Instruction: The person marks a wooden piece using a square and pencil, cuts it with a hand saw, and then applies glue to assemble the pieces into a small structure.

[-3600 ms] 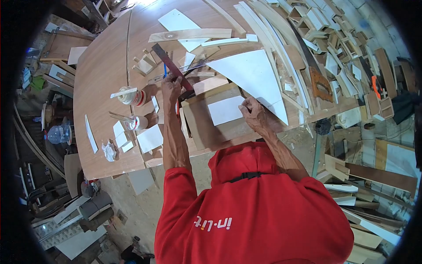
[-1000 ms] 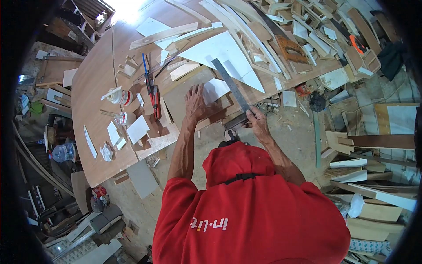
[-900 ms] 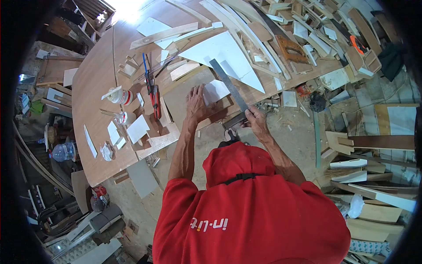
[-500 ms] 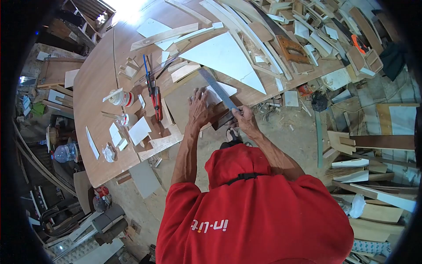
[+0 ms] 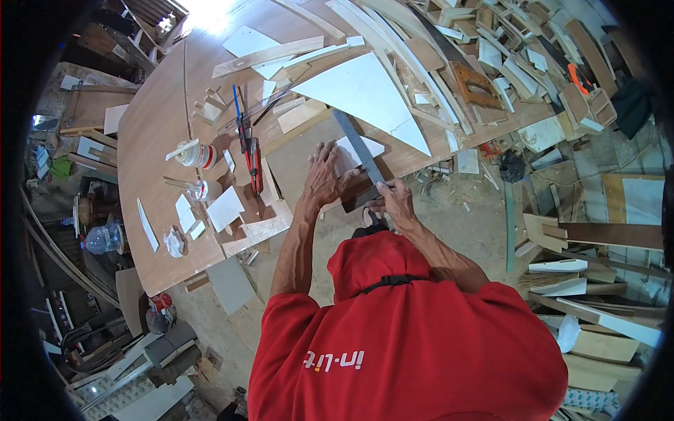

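A try square with a grey metal blade [image 5: 357, 146] and a dark stock [image 5: 359, 197] lies across a small white-faced piece [image 5: 347, 160] at the table's near edge. My right hand [image 5: 394, 203] grips the square close to where blade and stock meet. Fingers stretched forward, my left hand [image 5: 323, 177] lies on a flat brownish board [image 5: 291, 158], with its thumb side against the white-faced piece. Its palm hides part of the board. Just beyond the blade's far end is a large white triangular panel [image 5: 372, 98].
Red-handled pincers or clamp [image 5: 253, 165], a white tub [image 5: 198, 155] and a brush jar [image 5: 205, 190] stand to the left on the table [image 5: 151, 140]. A handsaw [image 5: 477, 85] and piled offcuts lie at the right. More scrap wood [image 5: 590, 235] covers the floor there.
The try square has turned slightly, its blade now steeper across the white-faced piece. My right hand has shifted a little nearer with it, while my left hand stays on the board.
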`<state>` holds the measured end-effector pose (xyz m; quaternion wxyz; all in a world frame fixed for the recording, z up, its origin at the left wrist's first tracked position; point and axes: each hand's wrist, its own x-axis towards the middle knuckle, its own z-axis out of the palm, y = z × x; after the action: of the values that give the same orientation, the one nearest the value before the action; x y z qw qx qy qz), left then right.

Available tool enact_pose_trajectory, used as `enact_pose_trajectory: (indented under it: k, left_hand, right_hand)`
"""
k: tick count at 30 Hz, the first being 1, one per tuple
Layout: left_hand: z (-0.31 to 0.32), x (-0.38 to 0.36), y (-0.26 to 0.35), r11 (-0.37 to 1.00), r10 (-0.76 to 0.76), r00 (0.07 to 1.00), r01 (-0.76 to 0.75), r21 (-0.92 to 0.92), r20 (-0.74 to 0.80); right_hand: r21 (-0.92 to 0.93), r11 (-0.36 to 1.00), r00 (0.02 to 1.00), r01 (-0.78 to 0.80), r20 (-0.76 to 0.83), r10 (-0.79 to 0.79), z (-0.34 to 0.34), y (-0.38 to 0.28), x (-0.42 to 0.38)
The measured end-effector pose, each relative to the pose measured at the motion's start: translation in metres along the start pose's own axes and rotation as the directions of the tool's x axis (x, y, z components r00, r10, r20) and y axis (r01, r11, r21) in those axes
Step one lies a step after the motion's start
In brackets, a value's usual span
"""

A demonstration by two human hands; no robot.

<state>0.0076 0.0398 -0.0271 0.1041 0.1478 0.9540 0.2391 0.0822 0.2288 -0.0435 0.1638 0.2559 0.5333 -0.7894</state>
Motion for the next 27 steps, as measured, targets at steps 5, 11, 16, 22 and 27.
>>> enact_pose_trajectory:
  k: [5,11,16,22,27]
  left_hand:
    - [0.0,0.0,-0.001,1.0,0.007,1.0,-0.008,-0.029,-0.021]
    - [0.007,0.001,-0.012,0.995,-0.002,1.0,0.0,-0.104,-0.023]
    - [0.007,0.001,-0.022,0.994,0.035,0.999,-0.035,-0.105,-0.003]
    - [0.007,-0.001,-0.018,0.996,0.033,0.999,-0.035,-0.08,-0.03]
    - [0.004,-0.003,-0.015,0.998,0.049,0.998,-0.051,-0.043,-0.049]
  right_hand:
    - [0.017,0.996,0.995,0.092,-0.038,-0.092,0.005,-0.033,0.007]
    - [0.099,0.984,0.986,0.148,-0.086,-0.14,-0.013,-0.073,0.032]
    - [0.118,0.973,0.976,0.199,-0.114,-0.186,-0.011,-0.111,0.047]
    - [0.286,0.947,0.989,0.144,-0.05,-0.136,-0.017,-0.097,0.077]
    - [0.162,0.985,0.997,0.064,-0.06,-0.055,-0.007,-0.075,0.056]
